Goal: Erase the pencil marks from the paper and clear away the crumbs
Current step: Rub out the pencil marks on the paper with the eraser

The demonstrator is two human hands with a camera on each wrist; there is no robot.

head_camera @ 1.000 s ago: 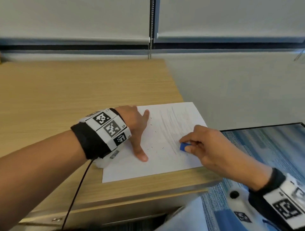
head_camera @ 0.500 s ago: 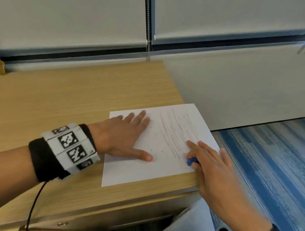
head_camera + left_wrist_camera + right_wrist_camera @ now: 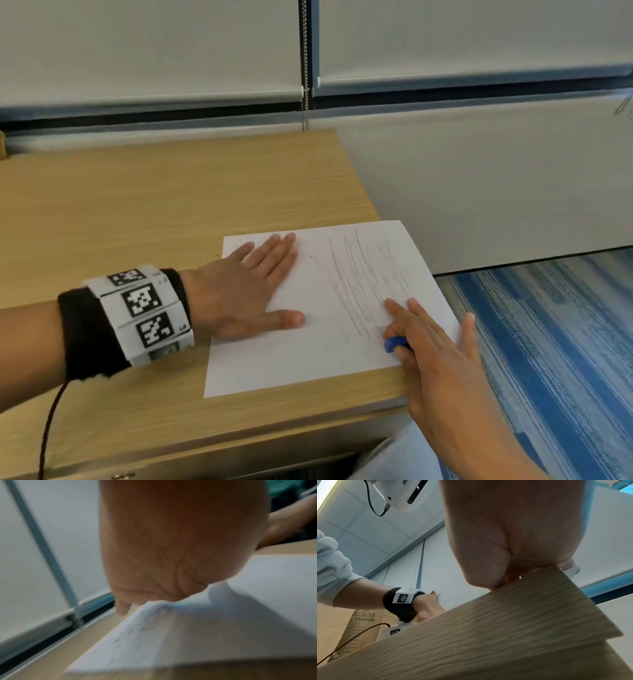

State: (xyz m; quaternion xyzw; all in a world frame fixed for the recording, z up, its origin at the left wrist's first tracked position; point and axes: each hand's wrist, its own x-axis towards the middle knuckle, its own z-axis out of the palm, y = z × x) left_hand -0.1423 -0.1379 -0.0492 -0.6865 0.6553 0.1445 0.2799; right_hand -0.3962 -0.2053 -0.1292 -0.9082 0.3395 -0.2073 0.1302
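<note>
A white sheet of paper [image 3: 301, 356] lies at the near right corner of the wooden desk [image 3: 144, 212]. Grey pencil strokes [image 3: 363, 277] cover its right half, and a few dark crumbs [image 3: 311, 255] dot the middle. My left hand [image 3: 253, 291] lies flat on the sheet's left side, fingers straight and spread. My right hand [image 3: 428, 342] pinches a small blue eraser [image 3: 394, 343] against the paper at its near right edge, below the strokes. The left wrist view shows the palm [image 3: 171, 561] pressing on the paper [image 3: 223, 628], blurred.
The desk's right edge [image 3: 363, 192] drops off to a blue striped carpet [image 3: 548, 342]. A window blind with a bead chain [image 3: 305, 68] runs behind the desk. In the right wrist view, cardboard boxes [image 3: 359, 622] stand beyond the desk's left side.
My left hand has flattened and slid toward the paper's left edge. My right hand with the eraser has moved down and right to the sheet's near right edge, uncovering the pencil strokes.
</note>
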